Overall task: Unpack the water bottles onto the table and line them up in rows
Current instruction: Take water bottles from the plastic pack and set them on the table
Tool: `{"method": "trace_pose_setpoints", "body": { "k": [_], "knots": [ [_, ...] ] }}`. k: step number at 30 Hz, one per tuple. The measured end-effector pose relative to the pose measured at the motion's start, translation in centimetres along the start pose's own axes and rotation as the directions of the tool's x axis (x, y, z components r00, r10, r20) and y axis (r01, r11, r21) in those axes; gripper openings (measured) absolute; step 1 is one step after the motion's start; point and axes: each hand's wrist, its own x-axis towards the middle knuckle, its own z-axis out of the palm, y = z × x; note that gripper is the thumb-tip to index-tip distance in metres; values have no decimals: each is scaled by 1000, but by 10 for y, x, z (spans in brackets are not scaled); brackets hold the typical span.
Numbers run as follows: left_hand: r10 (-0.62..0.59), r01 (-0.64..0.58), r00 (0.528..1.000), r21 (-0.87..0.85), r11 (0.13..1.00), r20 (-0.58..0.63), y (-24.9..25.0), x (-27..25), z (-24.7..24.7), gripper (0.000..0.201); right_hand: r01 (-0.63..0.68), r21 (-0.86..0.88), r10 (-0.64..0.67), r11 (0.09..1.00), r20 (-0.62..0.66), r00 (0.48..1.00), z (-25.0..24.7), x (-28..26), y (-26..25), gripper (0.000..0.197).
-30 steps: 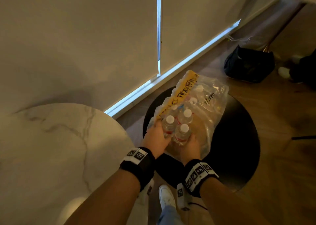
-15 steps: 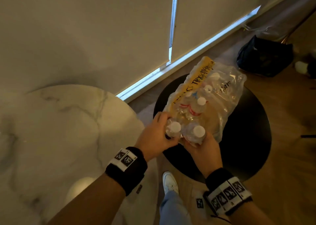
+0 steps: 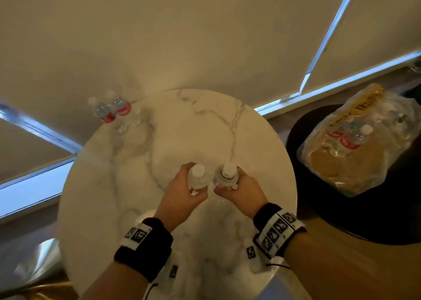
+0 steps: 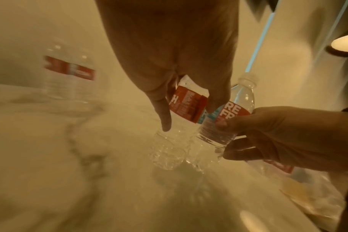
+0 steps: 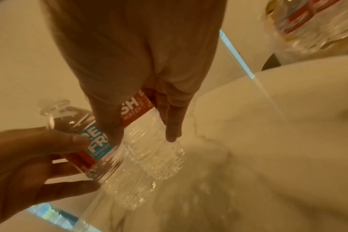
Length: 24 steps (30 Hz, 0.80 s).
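Two clear ribbed plastic bottles with red labels (image 3: 114, 110) stand at the far left edge of the round white marble bench (image 3: 114, 186). Over its middle, the left hand (image 3: 182, 197) has fingers clamped on one white-capped bottle (image 3: 197, 176), the right hand (image 3: 239, 190) on another (image 3: 227, 174), side by side. Right, a crinkled clear plastic pack (image 3: 364, 140) sits on a round black stool (image 3: 387, 220).

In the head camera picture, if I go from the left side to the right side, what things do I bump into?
Two bottles standing at the table's far left edge → bottle in the left hand → bottle in the right hand → plastic pack of bottles on the black stool.
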Motion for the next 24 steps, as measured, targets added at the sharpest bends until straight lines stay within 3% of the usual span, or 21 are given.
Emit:
{"method": "trace_pose_setpoints", "body": {
  "k": [5, 11, 13, 15, 16, 18, 20, 22, 24],
  "knots": [
    [-68, 69, 994, 6, 998, -90, -42, -5, -28, 52, -1, -51, 6, 999, 104, 995, 57, 17, -9, 62],
    [-128, 124, 986, -37, 992, -111, -49, -6, -31, 52, 14, -47, -5, 999, 189, 982, 63, 21, -6, 69],
    [-204, 207, 977, 56, 977, -59, -50, -13, -26, 44, -20, -76, 38, 997, 238, 970, 53, 23, 1, 86],
    [-328, 302, 944, 296, 906, 40, -55, -24, -17, 17, -59, -105, 84, 993, 257, 963, 30, 21, 12, 88],
    [-388, 335, 918, 369, 867, 79, -55, -30, -11, 9, -79, -85, 98, 993, 242, 965, 14, 17, 19, 77],
    [-410, 317, 902, 439, 841, 134, -49, -38, 10, 23, -101, -26, 103, 995, 148, 984, -25, 8, 38, 42],
    [-373, 240, 903, 471, 849, 212, -26, -30, 47, 28, -141, 19, 142, 990, -33, 989, -75, -2, 67, 18],
    [-301, 157, 911, 438, 885, 283, 6, -19, 76, 21, -214, 56, 221, 975, -195, 955, -116, -7, 91, 11],
    [-191, 39, 909, 381, 924, 369, 47, 7, 121, 16, -307, 105, 324, 946, -347, 880, -163, -1, 123, 15]
  ]
}}
